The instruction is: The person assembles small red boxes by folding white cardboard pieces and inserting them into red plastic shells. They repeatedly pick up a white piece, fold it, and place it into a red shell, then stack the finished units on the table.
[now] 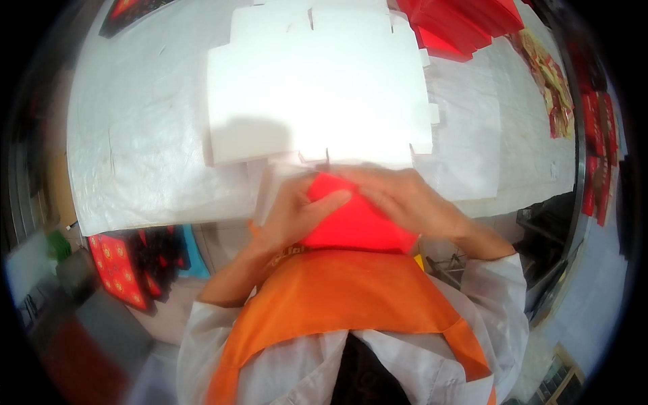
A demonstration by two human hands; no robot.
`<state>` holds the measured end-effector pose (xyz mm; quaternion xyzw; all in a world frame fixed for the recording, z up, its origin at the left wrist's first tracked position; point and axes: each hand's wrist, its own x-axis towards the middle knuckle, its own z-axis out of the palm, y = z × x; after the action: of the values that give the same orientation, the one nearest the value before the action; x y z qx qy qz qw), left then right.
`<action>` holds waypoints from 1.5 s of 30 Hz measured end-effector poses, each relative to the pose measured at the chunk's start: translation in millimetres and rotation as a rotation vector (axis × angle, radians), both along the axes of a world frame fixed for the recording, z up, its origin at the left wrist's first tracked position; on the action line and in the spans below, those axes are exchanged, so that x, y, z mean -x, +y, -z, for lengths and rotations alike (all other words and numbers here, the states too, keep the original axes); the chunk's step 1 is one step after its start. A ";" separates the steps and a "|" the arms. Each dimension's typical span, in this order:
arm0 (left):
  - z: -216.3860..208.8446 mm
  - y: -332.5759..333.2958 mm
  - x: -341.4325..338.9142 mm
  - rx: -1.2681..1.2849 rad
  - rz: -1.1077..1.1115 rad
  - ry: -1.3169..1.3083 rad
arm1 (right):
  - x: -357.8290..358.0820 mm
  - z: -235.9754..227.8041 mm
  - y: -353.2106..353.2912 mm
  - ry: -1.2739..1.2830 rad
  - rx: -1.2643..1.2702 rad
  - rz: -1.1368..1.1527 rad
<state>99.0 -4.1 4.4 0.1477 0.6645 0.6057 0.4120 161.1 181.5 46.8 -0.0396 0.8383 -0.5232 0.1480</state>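
A red cardboard box piece, with white card along its far side, stands close against my orange apron at the table's near edge. My left hand grips its left side, the thumb lying on the red face and the other fingers mostly hidden behind white card. At the top edge, my right hand is closed on the card, fingers bent and slightly blurred. Just beyond both hands lies a flat white cardboard blank with slots and tabs along its edges. Whether the red piece joins this blank, I cannot tell.
White plastic sheeting covers the table. Red folded card lies at the far right, near gold and red wrappers. A dark printed box is at the far left. Below the left edge stands a red patterned box.
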 end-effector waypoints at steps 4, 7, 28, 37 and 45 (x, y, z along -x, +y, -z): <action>-13.2 -1.3 7.6 0.005 -0.018 -0.106 | 13.5 -19.6 6.5 -0.055 -0.110 -0.024; -14.9 -3.3 10.7 -0.016 -0.038 -0.147 | 16.6 -24.0 8.4 0.026 -0.144 -0.026; -45.2 -22.3 78.8 -0.031 0.141 0.255 | 20.3 -23.8 42.0 -0.265 0.282 -0.119; -63.2 -9.8 95.0 0.031 0.183 0.336 | 31.4 -31.1 13.8 0.069 0.223 -0.108; -33.1 -10.4 80.6 0.115 0.087 0.227 | 32.0 -2.6 5.1 0.016 0.294 0.140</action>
<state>18.4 -14.5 37.5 0.2202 0.7334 0.5277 0.3678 129.1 186.6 49.4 -0.0062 0.7546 -0.6490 0.0971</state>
